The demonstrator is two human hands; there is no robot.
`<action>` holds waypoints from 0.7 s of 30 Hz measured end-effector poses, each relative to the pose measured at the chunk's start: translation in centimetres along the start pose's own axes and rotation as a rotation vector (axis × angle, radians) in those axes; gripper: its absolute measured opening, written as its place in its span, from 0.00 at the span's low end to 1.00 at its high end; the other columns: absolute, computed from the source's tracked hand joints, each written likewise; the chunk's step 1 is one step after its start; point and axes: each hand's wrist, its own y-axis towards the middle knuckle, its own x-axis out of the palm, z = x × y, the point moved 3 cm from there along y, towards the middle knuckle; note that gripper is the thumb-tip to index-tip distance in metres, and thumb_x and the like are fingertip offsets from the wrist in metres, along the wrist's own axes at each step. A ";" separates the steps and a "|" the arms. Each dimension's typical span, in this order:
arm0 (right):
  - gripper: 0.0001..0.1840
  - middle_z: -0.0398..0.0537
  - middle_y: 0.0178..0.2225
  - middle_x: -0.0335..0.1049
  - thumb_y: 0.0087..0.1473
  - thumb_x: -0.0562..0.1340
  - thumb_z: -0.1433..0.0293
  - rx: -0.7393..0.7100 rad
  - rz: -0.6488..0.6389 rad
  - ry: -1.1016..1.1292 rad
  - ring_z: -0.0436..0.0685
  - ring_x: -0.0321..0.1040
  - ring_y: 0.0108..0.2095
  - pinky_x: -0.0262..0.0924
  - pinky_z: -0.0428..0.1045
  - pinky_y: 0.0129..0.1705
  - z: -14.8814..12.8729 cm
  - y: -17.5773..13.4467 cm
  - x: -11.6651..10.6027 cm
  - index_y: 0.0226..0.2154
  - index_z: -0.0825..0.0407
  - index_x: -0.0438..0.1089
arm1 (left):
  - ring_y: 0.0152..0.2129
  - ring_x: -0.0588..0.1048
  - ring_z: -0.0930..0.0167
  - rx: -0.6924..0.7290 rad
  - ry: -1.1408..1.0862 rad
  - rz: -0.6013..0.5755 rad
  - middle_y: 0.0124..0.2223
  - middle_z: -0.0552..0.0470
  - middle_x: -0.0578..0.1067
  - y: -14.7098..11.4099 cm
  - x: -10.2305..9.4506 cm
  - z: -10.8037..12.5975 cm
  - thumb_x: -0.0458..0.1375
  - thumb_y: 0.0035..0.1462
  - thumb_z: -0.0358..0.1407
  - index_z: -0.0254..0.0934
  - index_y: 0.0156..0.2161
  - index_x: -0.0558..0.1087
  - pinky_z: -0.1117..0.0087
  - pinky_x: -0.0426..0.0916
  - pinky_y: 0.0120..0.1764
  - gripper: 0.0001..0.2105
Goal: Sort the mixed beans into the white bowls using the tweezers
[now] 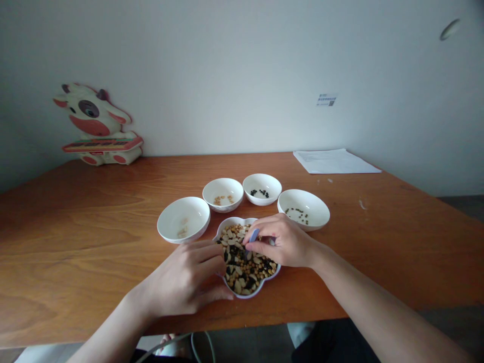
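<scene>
A scalloped, pale lavender dish [246,296] stands near the table's front edge, full of mixed peanuts, black beans, yellow beans and smaller green ones. My left hand [194,275] grips the dish by its left rim, fingers above and thumb low at the front. Over the dish, my right hand [282,239] pinches lavender tweezers [254,235]; their lower end points down into the mix and is partly hidden. Four kinds sit apart in white bowls behind: peanuts in the left bowl [166,227], yellow beans in another [223,187], black beans [260,193], green beans on the right [298,212].
The bowls form a close arc just behind the dish. A cow-shaped toy keyboard [100,126] stands at the back left against the wall. White papers [336,161] lie at the back right of the wooden table [94,227]. A cable [204,348] hangs below the front edge.
</scene>
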 end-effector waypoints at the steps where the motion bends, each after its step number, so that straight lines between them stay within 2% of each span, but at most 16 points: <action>1: 0.07 0.50 0.31 0.79 0.58 0.64 0.72 -0.005 -0.001 0.001 0.54 0.75 0.31 0.69 0.49 0.37 0.0 0.0 0.0 0.29 0.56 0.76 | 0.28 0.69 0.68 -0.001 0.002 0.001 0.33 0.51 0.72 0.0 0.0 0.0 0.60 0.65 0.36 0.36 0.34 0.68 0.67 0.58 0.29 0.09; 12: 0.09 0.49 0.30 0.79 0.59 0.63 0.72 -0.024 0.027 -0.013 0.53 0.75 0.30 0.70 0.49 0.36 -0.1 0.1 -0.1 0.28 0.55 0.76 | 0.27 0.69 0.69 -0.004 0.015 0.023 0.32 0.51 0.72 0.2 -0.1 0.1 0.61 0.64 0.36 0.35 0.33 0.69 0.68 0.59 0.29 0.09; 21: 0.07 0.49 0.30 0.78 0.58 0.64 0.72 0.009 0.001 -0.006 0.54 0.74 0.30 0.69 0.49 0.35 -0.2 0.1 0.0 0.29 0.56 0.76 | 0.27 0.69 0.69 -0.003 0.012 0.017 0.32 0.51 0.72 0.2 -0.1 0.1 0.61 0.63 0.36 0.35 0.33 0.69 0.68 0.59 0.28 0.09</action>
